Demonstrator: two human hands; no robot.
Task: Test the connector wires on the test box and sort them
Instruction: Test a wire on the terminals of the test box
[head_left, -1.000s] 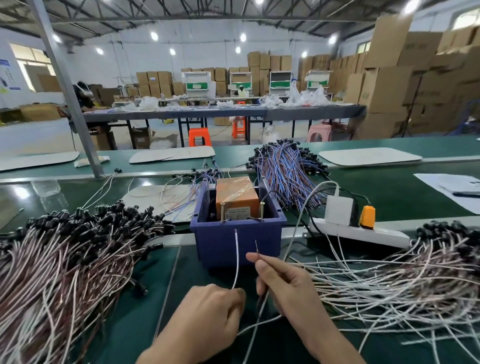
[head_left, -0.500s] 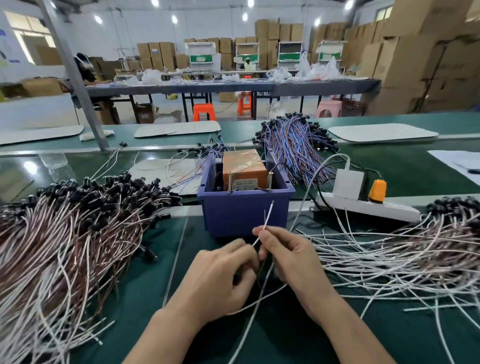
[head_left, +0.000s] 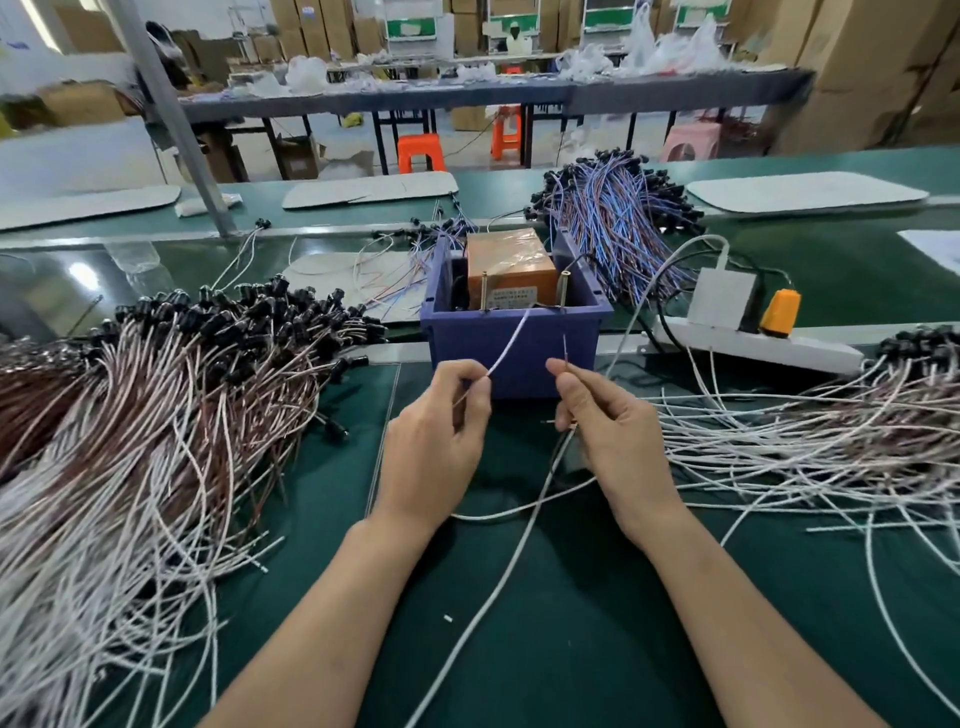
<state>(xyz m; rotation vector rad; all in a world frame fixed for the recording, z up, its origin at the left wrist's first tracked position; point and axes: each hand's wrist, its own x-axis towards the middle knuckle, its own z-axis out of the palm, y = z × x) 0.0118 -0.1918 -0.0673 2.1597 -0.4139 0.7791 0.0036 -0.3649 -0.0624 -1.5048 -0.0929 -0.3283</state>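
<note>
With the two pins (head_left: 524, 291) straight ahead, left hand (head_left: 441, 431) pinches the white wire end (head_left: 511, 340), right hand (head_left: 608, 426) the bare lead (head_left: 565, 347), both pointing up and seemingly just short

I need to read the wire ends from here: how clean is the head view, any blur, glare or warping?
Head view: hands, wire ends and blue bin are sharp under even light; ceiling-lamp glare on the glossy strip at left; far benches soft and blurred; wide-angle bending tilts the post and stretches the edges.
</note>
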